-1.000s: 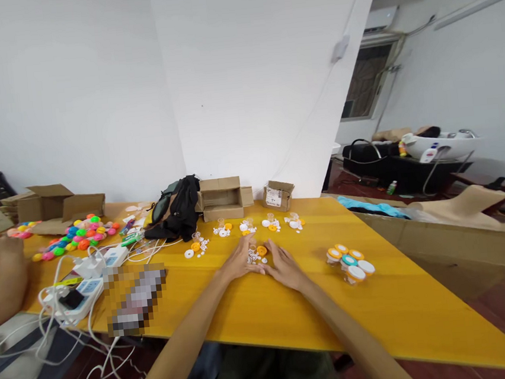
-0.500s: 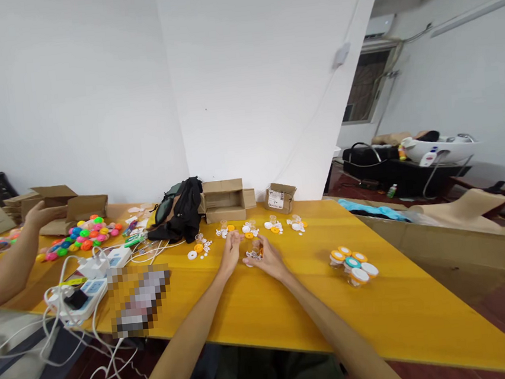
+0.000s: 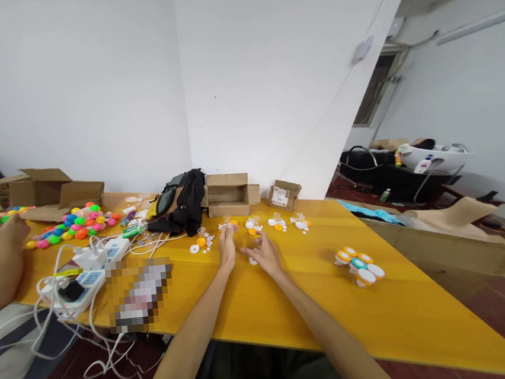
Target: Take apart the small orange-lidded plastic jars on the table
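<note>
My left hand [image 3: 227,248] is held on edge over the table, fingers stretched forward near a clear cup [image 3: 227,219]. I see nothing gripped in it. To its right, my right hand [image 3: 265,255] has its thumb and fingers apart above a white round piece [image 3: 253,261] and small white parts. What lies under its fingers is partly hidden. An orange ring-like piece [image 3: 252,232] sits just beyond the right fingertips. Left of my left hand lie another orange ring [image 3: 201,242], a white disc [image 3: 194,249] and small white bits.
Several assembled clear cups with orange, white and teal lids [image 3: 358,264] stand at right. More loose sets [image 3: 278,223] line the back, before cardboard boxes [image 3: 228,195]. Leftward are a backpack [image 3: 182,205], a power strip [image 3: 86,289], colourful balls [image 3: 81,224] and another person's hand [image 3: 11,236].
My hands have moved apart, the left a little forward, and the right fingers have spread. The view has turned slightly left. The other person's hand has lowered toward the balls.
</note>
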Motion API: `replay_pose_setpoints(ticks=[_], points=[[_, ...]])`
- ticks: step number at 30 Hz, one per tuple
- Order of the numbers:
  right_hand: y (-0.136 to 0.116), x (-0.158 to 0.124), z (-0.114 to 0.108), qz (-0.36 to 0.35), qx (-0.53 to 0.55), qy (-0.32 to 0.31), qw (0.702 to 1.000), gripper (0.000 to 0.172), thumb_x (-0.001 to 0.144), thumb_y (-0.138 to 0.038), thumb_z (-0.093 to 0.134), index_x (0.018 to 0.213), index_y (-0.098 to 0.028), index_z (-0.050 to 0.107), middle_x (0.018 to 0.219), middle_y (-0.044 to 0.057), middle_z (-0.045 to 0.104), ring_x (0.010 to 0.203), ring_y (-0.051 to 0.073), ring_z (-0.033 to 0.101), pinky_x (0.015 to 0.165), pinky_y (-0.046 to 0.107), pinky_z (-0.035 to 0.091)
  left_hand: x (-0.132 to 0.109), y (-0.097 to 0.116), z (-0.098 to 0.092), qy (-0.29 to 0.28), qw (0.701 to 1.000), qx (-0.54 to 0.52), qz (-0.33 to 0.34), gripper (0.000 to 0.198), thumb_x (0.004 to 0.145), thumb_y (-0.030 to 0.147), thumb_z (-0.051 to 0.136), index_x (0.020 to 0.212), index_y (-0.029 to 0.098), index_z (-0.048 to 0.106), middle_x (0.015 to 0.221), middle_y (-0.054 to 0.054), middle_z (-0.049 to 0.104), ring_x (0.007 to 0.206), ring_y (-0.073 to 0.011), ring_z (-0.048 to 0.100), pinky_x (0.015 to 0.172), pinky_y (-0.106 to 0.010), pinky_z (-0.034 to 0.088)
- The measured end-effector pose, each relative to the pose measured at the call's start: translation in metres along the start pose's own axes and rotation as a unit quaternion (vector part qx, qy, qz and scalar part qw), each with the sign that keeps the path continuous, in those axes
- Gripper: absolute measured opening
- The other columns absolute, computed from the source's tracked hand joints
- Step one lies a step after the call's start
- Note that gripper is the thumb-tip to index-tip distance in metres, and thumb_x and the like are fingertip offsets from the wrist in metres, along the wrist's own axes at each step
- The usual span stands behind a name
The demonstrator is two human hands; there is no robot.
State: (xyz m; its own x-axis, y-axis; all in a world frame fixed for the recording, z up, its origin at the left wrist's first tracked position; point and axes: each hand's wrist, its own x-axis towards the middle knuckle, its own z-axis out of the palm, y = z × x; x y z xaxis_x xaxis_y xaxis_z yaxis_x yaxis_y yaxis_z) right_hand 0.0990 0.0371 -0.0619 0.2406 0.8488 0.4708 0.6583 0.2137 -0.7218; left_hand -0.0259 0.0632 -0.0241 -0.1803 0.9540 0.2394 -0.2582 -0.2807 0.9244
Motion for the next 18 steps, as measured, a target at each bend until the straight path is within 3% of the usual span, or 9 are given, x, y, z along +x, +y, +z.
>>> replay_pose_setpoints(ticks=[6, 12, 15, 18], points=[[-0.017, 0.003, 0.018, -0.031, -0.048, -0.009, 0.998, 0.042, 0.068, -0.031, 0.072, 0.106, -0.026, 0.055, 0.089, 0.004, 0.068, 0.086, 0.028, 0.067, 0.078, 0.041, 0.053, 0.003, 0.002, -0.002, 0.027, 0.999, 0.002, 0.03, 0.041, 0.087, 0.058, 0.052, 0.077, 0.02, 0.064, 0.086, -0.007, 0.071, 0.089, -0.0222, 0.066, 0.092, -0.036, 0.048], [-0.029, 0.01, 0.028, -0.028, -0.071, -0.03, 0.997, 0.03, 0.071, -0.024, 0.068, 0.098, -0.026, 0.057, 0.092, 0.008, 0.069, 0.09, 0.029, 0.065, 0.08, 0.041, 0.051, 0.007, 0.004, -0.008, 0.063, 0.998, -0.009, -0.006, 0.043, 0.085, 0.06, 0.053, 0.076, 0.019, 0.064, 0.087, -0.008, 0.072, 0.09, -0.0224, 0.068, 0.093, -0.038, 0.048], [-0.039, 0.015, 0.035, -0.015, -0.012, -0.059, 0.998, 0.028, 0.07, -0.02, 0.066, 0.096, -0.025, 0.057, 0.092, 0.006, 0.069, 0.091, 0.027, 0.065, 0.082, 0.04, 0.051, 0.008, 0.005, -0.01, 0.06, 0.998, -0.012, -0.01, 0.042, 0.082, 0.059, 0.056, 0.076, 0.018, 0.063, 0.087, -0.008, 0.073, 0.09, -0.0223, 0.068, 0.092, -0.038, 0.048], [-0.043, 0.02, 0.042, 0.007, 0.131, -0.09, 0.987, 0.022, 0.072, -0.018, 0.062, 0.092, -0.025, 0.057, 0.089, 0.003, 0.069, 0.09, 0.024, 0.065, 0.085, 0.038, 0.051, 0.009, 0.004, -0.011, 0.048, 0.999, -0.006, -0.016, 0.042, 0.083, 0.058, 0.056, 0.077, 0.018, 0.064, 0.085, -0.007, 0.072, 0.087, -0.0217, 0.068, 0.088, -0.036, 0.049]])
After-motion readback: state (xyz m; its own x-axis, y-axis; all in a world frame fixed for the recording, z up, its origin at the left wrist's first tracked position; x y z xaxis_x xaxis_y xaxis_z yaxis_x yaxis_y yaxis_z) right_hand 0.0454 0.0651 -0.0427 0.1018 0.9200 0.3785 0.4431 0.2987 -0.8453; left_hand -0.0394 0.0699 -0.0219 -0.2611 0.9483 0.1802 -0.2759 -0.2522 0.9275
